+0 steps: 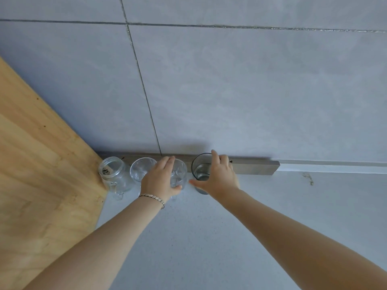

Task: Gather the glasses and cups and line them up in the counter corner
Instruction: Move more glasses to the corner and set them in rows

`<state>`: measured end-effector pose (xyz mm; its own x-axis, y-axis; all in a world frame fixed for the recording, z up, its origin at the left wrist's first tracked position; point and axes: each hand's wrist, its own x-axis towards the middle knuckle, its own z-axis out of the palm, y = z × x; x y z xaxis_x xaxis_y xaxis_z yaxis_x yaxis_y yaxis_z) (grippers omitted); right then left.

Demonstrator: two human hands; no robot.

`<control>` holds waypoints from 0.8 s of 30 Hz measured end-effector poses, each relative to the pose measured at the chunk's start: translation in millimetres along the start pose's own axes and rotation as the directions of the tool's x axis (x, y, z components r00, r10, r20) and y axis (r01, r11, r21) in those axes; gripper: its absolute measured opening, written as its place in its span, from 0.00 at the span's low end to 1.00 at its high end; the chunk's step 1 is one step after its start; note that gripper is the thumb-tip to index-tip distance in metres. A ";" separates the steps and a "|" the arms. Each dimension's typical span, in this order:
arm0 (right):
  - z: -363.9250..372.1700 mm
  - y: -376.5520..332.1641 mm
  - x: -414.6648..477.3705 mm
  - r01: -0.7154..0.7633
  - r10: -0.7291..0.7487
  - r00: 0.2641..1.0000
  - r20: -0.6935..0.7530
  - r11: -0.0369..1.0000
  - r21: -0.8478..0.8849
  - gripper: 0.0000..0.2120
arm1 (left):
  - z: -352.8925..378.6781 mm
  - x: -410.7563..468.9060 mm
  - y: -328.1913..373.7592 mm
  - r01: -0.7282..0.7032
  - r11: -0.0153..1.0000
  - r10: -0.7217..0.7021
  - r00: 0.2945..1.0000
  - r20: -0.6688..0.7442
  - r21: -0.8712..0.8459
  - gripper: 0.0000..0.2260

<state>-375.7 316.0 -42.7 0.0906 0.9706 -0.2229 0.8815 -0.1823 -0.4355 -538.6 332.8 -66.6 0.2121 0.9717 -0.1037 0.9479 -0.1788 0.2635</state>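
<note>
Several glass vessels stand in a row along the back of the pale counter (209,237). A clear jar mug (114,174) with a handle is tight in the corner beside the wooden panel. Right of it is a clear glass (140,168). My left hand (160,180) wraps a second clear glass (180,172), which it partly hides. My right hand (217,177) grips a dark tinted tumbler (202,167) from its right side, a small gap away from the glass in my left hand.
A wooden panel (41,164) walls off the left side. Grey wall tiles (230,91) rise behind the row. A grey strip (255,166) runs along the wall's foot behind the glasses, ending right of the tumbler.
</note>
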 end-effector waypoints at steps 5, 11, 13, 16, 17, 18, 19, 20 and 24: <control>-5.8 7.1 -6.7 0.000 -0.020 0.991 0.131 0.988 0.152 0.54 | 2.6 0.4 0.6 -0.002 0.999 0.002 1.000 0.005 0.044 0.37; -27.6 66.1 -44.0 -0.052 0.048 0.909 0.413 0.999 -0.003 0.38 | -3.7 -21.6 18.3 0.057 0.993 -0.061 0.997 0.036 0.108 0.36; -31.3 91.5 -64.9 -0.047 0.078 0.878 0.472 0.996 -0.077 0.30 | -6.8 -38.2 33.3 0.040 0.992 -0.042 0.999 0.013 0.119 0.30; -37.6 128.3 -96.8 -0.064 0.140 0.849 0.509 0.984 -0.164 0.25 | -8.7 -67.8 65.6 0.001 0.990 -0.027 0.984 0.177 0.144 0.15; -40.5 140.6 -106.7 -0.076 0.158 0.846 0.509 0.981 -0.178 0.25 | -6.0 -77.8 78.1 -0.014 0.993 -0.019 0.963 0.269 0.121 0.11; -44.2 153.5 -116.7 -0.090 0.176 0.844 0.507 0.978 -0.188 0.25 | -0.9 -86.6 91.1 -0.034 0.996 0.002 0.931 0.364 0.080 0.10; -48.7 167.0 -127.0 -0.109 0.195 0.843 0.502 0.975 -0.196 0.24 | 5.5 -94.1 106.0 -0.059 0.998 0.037 0.891 0.452 0.034 0.10; -53.8 181.2 -137.2 -0.129 0.214 0.841 0.497 0.971 -0.200 0.24 | 13.4 -100.0 122.2 -0.086 0.996 0.076 0.847 0.526 -0.006 0.10; -82.9 247.0 -178.7 -0.217 0.292 0.827 0.480 0.954 -0.206 0.24 | 43.3 -113.7 204.0 -0.172 0.983 0.170 0.765 0.622 -0.057 0.07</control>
<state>-135.8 110.5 -38.1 0.1101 0.6741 -0.7304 0.9170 -0.3524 -0.1871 -359.0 179.2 -42.6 0.4706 0.6167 -0.6310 0.8823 -0.3339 0.3317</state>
